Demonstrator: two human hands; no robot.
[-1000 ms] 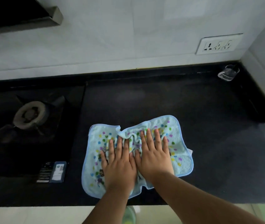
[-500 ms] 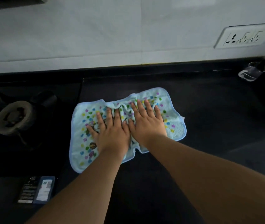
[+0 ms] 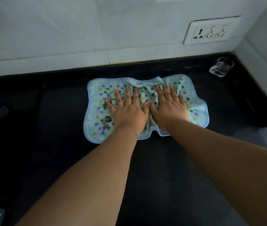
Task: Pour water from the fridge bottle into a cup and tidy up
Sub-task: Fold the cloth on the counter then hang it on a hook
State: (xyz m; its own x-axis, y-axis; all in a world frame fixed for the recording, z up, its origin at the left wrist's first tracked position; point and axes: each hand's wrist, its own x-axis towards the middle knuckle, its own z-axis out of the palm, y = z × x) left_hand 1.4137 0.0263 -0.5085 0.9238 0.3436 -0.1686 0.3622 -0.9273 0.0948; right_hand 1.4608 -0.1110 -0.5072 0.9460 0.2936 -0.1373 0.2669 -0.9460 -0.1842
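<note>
Head view. A small terry cloth (image 3: pixel 97 110), pale blue with a darker blue stitched border and printed dots in green, purple, yellow and blue, lay on the black countertop (image 3: pixel 162 168), toward its far side near the wall. Its outline was wavy and its middle was bunched into soft ridges. A dark printed motif showed near its left edge, too small to read.

The left hand (image 3: pixel 128 111) lay palm down on the left half of the cloth, fingers straight and slightly spread, pressing it flat and gripping nothing. The right hand (image 3: pixel 170 108) lay just beside it on the right half, likewise flat with straight fingers; the two thumbs met over the crumpled middle.

A clear glass cup (image 3: pixel 221 67) with a handle, holding water, stood in the far right corner of the counter, well apart from the cloth.

The wall behind was smooth and white, carrying a white plastic socket plate (image 3: pixel 211 31) at upper right. No lettering on it was legible.
</note>
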